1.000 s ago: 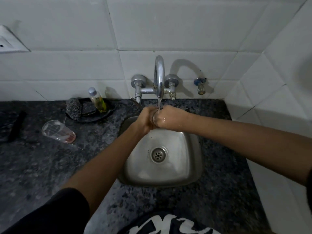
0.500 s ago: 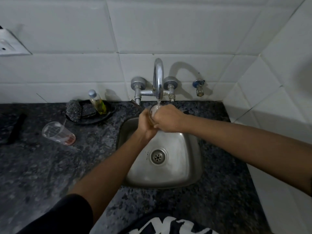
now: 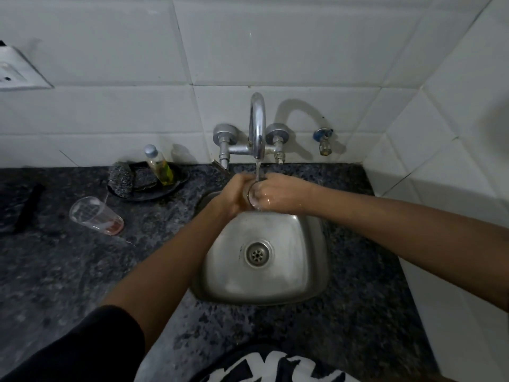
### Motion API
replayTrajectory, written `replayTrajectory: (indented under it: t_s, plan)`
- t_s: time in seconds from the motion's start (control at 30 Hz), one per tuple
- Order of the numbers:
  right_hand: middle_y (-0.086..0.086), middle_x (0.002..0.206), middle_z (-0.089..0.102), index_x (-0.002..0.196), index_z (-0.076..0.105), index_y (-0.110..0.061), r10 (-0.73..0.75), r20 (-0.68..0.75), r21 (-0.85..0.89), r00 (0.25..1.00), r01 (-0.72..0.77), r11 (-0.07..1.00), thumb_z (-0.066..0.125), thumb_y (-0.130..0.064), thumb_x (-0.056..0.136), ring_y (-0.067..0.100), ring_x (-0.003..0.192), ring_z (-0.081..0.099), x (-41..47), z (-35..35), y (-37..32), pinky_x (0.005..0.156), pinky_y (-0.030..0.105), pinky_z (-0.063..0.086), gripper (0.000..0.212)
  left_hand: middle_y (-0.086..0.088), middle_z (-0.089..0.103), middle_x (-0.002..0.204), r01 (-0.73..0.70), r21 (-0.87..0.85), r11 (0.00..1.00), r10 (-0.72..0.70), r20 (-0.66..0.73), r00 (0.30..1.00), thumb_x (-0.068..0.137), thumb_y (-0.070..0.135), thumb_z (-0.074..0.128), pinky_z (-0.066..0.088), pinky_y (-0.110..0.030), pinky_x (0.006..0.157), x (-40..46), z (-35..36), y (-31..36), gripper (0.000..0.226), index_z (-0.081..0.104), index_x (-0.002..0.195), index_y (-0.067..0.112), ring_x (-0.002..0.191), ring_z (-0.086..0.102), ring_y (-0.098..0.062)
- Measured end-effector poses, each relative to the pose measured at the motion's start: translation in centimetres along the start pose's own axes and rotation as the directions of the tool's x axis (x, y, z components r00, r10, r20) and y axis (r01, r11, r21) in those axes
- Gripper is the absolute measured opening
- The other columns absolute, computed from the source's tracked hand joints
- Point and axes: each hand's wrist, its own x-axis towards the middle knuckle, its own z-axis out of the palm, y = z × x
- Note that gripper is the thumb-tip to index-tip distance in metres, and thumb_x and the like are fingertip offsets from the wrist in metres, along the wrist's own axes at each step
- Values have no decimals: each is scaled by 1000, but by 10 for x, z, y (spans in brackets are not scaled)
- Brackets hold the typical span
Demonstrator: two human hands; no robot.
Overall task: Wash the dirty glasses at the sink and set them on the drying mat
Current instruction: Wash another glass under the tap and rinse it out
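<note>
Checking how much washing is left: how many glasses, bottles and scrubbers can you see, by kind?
Glasses: 2, one held under the tap and one on the counter
Bottles: 1
Scrubbers: 1
Total: 4

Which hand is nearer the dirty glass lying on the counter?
Left. The left hand holds a glass under the tap, on the side toward the lying glass. The right hand is beyond it, farther right.

Dark speckled counter (image 3: 68, 271) — steel sink (image 3: 311, 282) set in, tipped glass (image 3: 95, 215), black dish (image 3: 154, 193) by the wall.
</note>
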Motion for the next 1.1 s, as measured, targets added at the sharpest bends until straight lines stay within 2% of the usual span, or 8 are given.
replayTrajectory:
  t_s: [0.13, 0.27, 0.43, 0.53, 0.63, 0.83, 1.0, 1.1]
  plan:
    - [12, 118, 69, 126, 63, -6, 271, 134, 134, 953, -288, 948, 66, -36, 100, 27, 102, 69, 10, -6, -7, 81, 40, 56, 40, -12, 73, 92, -119, -281, 952, 114, -33, 993, 105, 32, 39, 52, -33, 66, -9, 10, -16, 45, 75, 98, 6, 82, 68, -23]
    - [6, 89, 67, 92, 69, -9, 5, 58, 95, 998, -10, 995, 74, -3, 88, 21, 75, 66, 7, -4, 3, 63, 39, 58, 8, -11, 71, 85, -49, -73, 996, 51, 18, 999, 103, 29, 42, 57, -37, 69, -7, 5, -1, 39, 73, 96, 6, 78, 70, -24]
    - [7, 110, 70, 116, 68, -13, 314, 153, 205, 937, -341, 918, 69, -32, 95, 25, 96, 69, 13, -6, -5, 81, 45, 59, 29, -9, 68, 83, -145, -242, 960, 127, -89, 988, 101, 32, 43, 45, -32, 68, -7, 10, -14, 47, 79, 82, 9, 77, 62, -22]
    - [4, 95, 72, 99, 73, -13, 172, 167, 103, 971, -191, 976, 73, -17, 92, 23, 88, 69, 19, -6, -5, 80, 42, 58, 8, -12, 75, 87, -81, -226, 971, 88, 23, 996, 106, 33, 35, 52, -35, 81, -11, 8, -16, 57, 82, 85, 6, 85, 71, -23]
    - [3, 88, 71, 89, 71, -14, 59, 118, -86, 991, -49, 995, 71, 0, 85, 23, 86, 69, 13, 7, -6, 85, 44, 55, 14, -8, 71, 68, -28, -26, 999, 30, 75, 997, 108, 19, 35, 57, -29, 60, -14, 8, 3, 54, 77, 75, 7, 69, 68, -21]
    - [3, 115, 72, 111, 73, -13, 316, 188, 23, 930, -326, 945, 65, -18, 94, 21, 103, 69, 21, -1, -17, 84, 36, 53, 19, -15, 65, 102, -74, -302, 951, 73, -15, 997, 97, 34, 51, 51, -39, 89, -9, 6, -18, 39, 76, 100, 4, 94, 66, -25]
    - [3, 89, 71, 90, 73, -15, 87, -8, -16, 996, -87, 996, 80, -4, 78, 23, 85, 68, 5, 2, -8, 80, 43, 52, 18, -10, 70, 87, -3, -134, 991, 9, 48, 999, 101, 32, 47, 55, -38, 74, -18, 2, -3, 39, 76, 94, 7, 78, 69, -24]
    - [6, 108, 71, 106, 71, -14, 323, 106, 126, 940, -335, 934, 68, -13, 93, 25, 101, 66, 11, 0, -19, 93, 45, 51, 13, -15, 72, 92, -79, -243, 967, 80, -6, 997, 104, 27, 43, 58, -39, 81, -21, 13, 0, 39, 72, 98, 1, 84, 72, -27]
